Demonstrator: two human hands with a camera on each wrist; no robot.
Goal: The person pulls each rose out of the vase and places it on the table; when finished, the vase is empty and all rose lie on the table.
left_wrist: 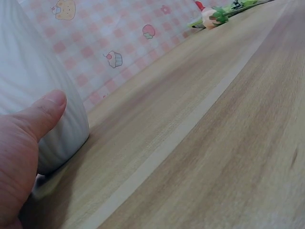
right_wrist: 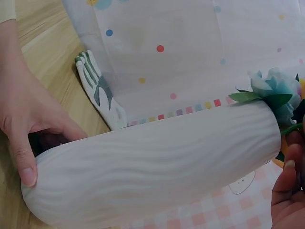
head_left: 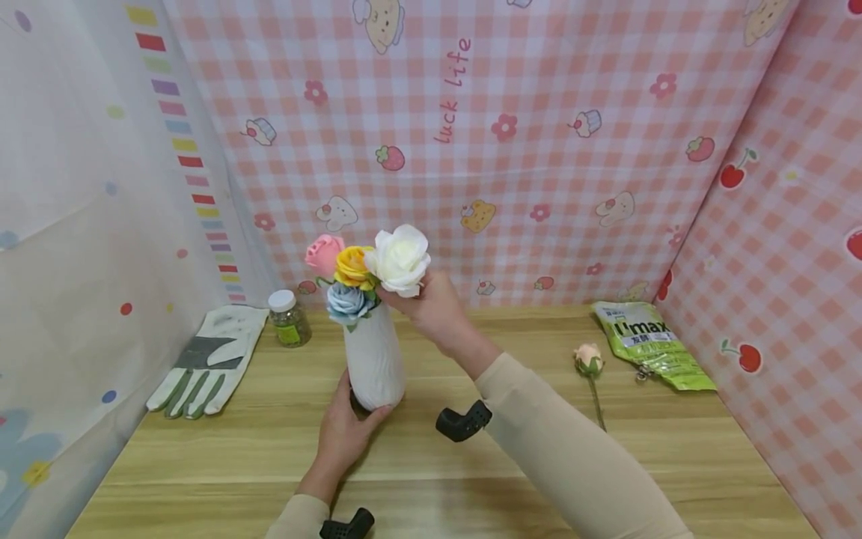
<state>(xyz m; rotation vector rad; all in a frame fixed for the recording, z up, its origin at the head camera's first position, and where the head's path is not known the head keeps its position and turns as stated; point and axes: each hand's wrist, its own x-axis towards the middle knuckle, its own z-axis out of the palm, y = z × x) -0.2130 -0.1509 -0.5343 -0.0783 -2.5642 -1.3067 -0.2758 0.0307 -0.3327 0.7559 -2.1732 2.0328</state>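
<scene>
A white ribbed vase (head_left: 374, 363) stands on the table. My left hand (head_left: 345, 433) grips it low down; in the left wrist view the thumb (left_wrist: 50, 109) lies across the vase's side. At the mouth, my right hand (head_left: 438, 314) pinches the stem of a white rose (head_left: 400, 258). Part of that green stem (right_wrist: 290, 128) shows beside the fingers in the right wrist view. A pink rose (head_left: 325, 255), a yellow rose (head_left: 354, 267) and a blue rose (head_left: 348, 301) fill the vase's mouth, leaning left. Their lower stems are hidden inside.
On the right lie a pale peach rose (head_left: 589, 358) and a green Umax packet (head_left: 649, 344). A white-lidded jar (head_left: 289, 320) and a white-and-green glove (head_left: 209, 359) are at the left. Patterned cloth (head_left: 498, 172) walls the table's back and sides.
</scene>
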